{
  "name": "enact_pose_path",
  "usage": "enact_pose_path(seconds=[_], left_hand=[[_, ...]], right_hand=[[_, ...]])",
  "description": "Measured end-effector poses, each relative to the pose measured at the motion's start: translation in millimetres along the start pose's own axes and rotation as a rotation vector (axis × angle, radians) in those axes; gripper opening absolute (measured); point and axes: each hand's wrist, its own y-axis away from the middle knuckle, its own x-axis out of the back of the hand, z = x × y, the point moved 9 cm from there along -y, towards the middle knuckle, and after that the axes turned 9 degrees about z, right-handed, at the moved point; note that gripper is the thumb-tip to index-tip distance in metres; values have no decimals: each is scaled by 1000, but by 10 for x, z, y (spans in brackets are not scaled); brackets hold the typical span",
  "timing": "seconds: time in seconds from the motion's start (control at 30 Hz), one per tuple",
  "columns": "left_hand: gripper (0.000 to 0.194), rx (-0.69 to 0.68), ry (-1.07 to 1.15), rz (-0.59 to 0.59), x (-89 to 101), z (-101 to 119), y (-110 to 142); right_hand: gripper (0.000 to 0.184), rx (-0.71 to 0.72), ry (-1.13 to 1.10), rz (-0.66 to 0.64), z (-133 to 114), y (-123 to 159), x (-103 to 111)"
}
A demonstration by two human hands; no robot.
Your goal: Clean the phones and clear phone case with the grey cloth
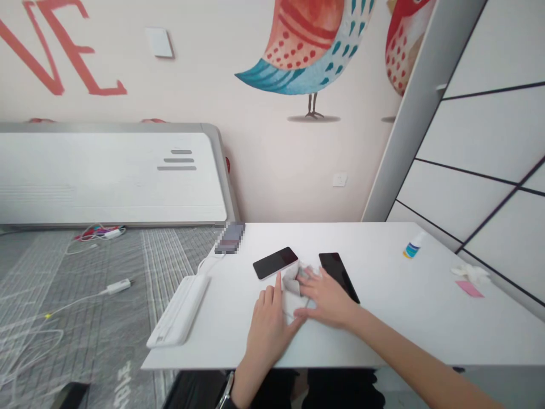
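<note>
White, thin, crumpled sheet point(291, 284), cloth or tissue by its look, lies on the smooth white rectangular table point(409, 335) between two bare hands. The left hand point(266, 329) rests at its left side, index finger extended, thumb stretched well apart from it, the other fingers curled; the right hand point(327, 299) lies over the sheet with fingers spread, and whether any fold is pinched beneath them cannot be told. Principal hazards, as judged: uneven pressure between the hands could make the sheet slide or crease on so smooth a surface. A black-screened phone with a pale edge point(276, 263) lies just beyond the left index fingertip, so a forward push could nudge or smear it. A slim black rectangular device point(339, 275) lies close beside the right hand; a sideways sweep could shift it. At the table's left edge, a blurred dark device point(230, 237) lies near a thin white cable point(208, 261) and a long white plastic box point(179, 311); a snagged cable could drag either toward the edge.
</note>
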Motion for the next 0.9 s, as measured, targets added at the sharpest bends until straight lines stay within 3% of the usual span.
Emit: enact_pose_path(seconds=[0.1,0.23,0.37,0.47,0.53,0.67,0.73,0.8,0.9], left_hand=[[93,-15,5,-2,15,19,9],[97,-16,4,21,46,22,18],[95,-25,14,25,56,22,24],[96,-35,19,30,53,12,29],[96,-33,20,32,47,-2,33],[94,-44,54,29,40,-7,46],[95,-58,55,28,39,-3,51],[97,-65,52,24,32,-6,53],[96,-58,70,1,-1,-25,54]], right_hand=[[66,52,-21,-53,-105,47,-54],[67,-47,44,14,-17,43,36],[80,58,15,-50,-161,72,-44],[72,-1,35,-11,-99,94,-12],[76,-32,47,12,-62,124,17],[78,109,-1,-31,-189,207,-8],[71,62,38,17,-118,204,40],[75,5,69,54,-33,186,64],[88,128,-11,-15,-117,164,-37]])
